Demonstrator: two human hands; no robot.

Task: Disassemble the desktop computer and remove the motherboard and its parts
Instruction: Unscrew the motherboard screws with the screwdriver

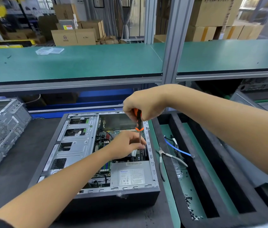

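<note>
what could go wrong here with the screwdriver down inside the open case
1. The right hand grips the screwdriver upright over the motherboard; a slip could gouge the board.
2. The left hand has fingers right at the shaft's lower end, so a slip may jab them.
3. A freed screw could drop among the black cables and be lost.

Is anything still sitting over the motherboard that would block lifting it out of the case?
Yes. The drive cage covers the motherboard's left side, the power supply its near corner, and the left hand and screwdriver work above it.
</note>
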